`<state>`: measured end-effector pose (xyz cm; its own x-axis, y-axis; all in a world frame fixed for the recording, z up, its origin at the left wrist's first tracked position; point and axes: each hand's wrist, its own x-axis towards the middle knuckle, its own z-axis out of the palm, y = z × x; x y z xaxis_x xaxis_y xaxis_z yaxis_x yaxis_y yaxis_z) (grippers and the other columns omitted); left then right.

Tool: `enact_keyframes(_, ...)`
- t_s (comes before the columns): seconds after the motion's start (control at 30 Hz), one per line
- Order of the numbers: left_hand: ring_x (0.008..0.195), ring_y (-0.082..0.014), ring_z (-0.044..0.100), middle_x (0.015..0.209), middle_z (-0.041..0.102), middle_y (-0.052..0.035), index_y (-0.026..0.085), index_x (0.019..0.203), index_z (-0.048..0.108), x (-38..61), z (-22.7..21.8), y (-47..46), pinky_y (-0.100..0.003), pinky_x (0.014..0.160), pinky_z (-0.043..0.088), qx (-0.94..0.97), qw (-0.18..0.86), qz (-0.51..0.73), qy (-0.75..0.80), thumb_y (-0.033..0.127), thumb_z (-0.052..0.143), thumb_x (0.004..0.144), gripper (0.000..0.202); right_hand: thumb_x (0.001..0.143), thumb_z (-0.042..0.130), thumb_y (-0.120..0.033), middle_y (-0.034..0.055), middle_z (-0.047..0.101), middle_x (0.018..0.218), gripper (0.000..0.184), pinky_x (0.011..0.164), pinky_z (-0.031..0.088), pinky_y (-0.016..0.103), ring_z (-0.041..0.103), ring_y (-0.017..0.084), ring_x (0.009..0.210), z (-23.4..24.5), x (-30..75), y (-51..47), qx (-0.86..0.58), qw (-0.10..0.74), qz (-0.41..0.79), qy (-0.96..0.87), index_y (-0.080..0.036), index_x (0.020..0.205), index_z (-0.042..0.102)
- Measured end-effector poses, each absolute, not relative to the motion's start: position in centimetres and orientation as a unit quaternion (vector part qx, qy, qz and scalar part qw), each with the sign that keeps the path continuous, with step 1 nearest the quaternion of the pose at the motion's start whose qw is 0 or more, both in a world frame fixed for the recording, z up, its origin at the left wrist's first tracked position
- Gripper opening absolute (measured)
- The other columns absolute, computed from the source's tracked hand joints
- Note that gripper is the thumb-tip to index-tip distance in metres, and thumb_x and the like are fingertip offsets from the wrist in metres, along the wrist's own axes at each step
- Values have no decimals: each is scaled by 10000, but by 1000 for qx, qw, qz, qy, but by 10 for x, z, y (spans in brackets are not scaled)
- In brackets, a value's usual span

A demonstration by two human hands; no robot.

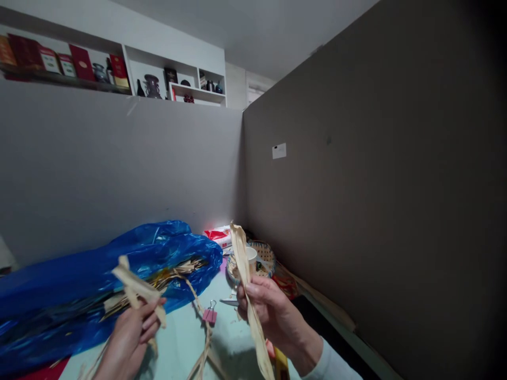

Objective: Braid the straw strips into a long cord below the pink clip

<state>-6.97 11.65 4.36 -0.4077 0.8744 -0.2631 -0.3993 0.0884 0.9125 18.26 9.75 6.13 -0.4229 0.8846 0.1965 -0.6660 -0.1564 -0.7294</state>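
Observation:
My left hand [129,335] is closed around a short, bent strip of dried husk [134,287] low at the left. My right hand [273,311] pinches a long pale husk strip [243,269] that stands upright and hangs down past my wrist. Between my hands a braided husk cord [204,338] lies on the pale green tabletop [229,343], with a pink binder clip [209,315] clamped on it.
A blue plastic bag [99,274] with more husks spilling out lies at the left. Behind my right hand stand a woven basket [265,256] with a white cup [251,257], and a red-and-white packet [218,235]. Grey partition walls close in the back and right; shelves hang above.

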Motion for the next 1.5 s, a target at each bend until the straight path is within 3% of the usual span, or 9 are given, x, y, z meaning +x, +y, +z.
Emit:
enact_keyframes(0.1,283,17,197,388,310,152,96,727,620,-45,40,106,-80,288,125,267,550,600,516,163,699,734,104,743,749,-315,32,584,718,248,592,327,204,478,88,628,54,176,98,-206,504,728,-416,-85,825,707)
enact_keyframes(0.23,347,20,140,409,302,154,109,728,634,-10,38,86,-94,314,108,319,622,537,472,253,823,596,272,780,699,-347,35,589,692,279,565,292,218,428,81,581,43,168,98,-257,480,676,-496,-74,828,726)
enact_keyframes(0.37,382,11,131,453,331,142,130,758,637,7,44,70,-102,342,99,336,656,507,447,294,803,612,275,719,745,-290,5,574,670,219,576,316,230,434,91,586,40,163,95,-281,479,646,-524,-92,790,683)
enact_keyframes(0.5,378,7,147,472,356,128,157,697,601,10,48,66,-120,351,82,344,661,499,442,373,830,612,326,670,784,-282,-30,552,630,270,586,327,232,454,97,590,39,160,94,-327,482,620,-526,-131,770,584)
enact_keyframes(0.67,330,-27,264,446,368,126,169,802,649,10,42,67,-154,338,198,379,619,493,480,414,855,596,381,642,820,-360,-36,524,622,360,575,314,224,431,91,590,35,155,91,-343,470,609,-539,-137,728,549)
enact_keyframes(0.8,337,-68,370,439,437,99,161,776,664,9,39,68,-194,369,333,406,592,484,501,458,831,606,381,641,814,-366,-50,492,613,356,569,305,221,402,86,588,36,154,88,-370,457,596,-547,-146,709,542)
enact_keyframes(1.0,544,-170,586,606,672,-11,146,797,684,3,40,72,-246,508,466,460,543,463,528,404,830,597,358,669,754,-305,-45,485,602,253,555,286,232,394,91,579,39,154,88,-398,450,580,-550,-153,680,551)
enact_keyframes(1.33,562,-219,597,544,684,-20,155,644,668,5,49,79,-269,519,459,491,456,464,579,320,808,467,280,645,742,-283,-37,489,615,247,577,326,243,414,103,589,32,146,88,-415,461,564,-545,-160,675,531)
enact_keyframes(1.5,626,-241,618,570,686,-15,194,606,641,12,58,76,-275,582,478,502,435,479,574,312,775,470,225,632,736,-288,-43,476,602,247,573,329,247,412,104,573,30,147,92,-403,471,565,-545,-173,670,520)
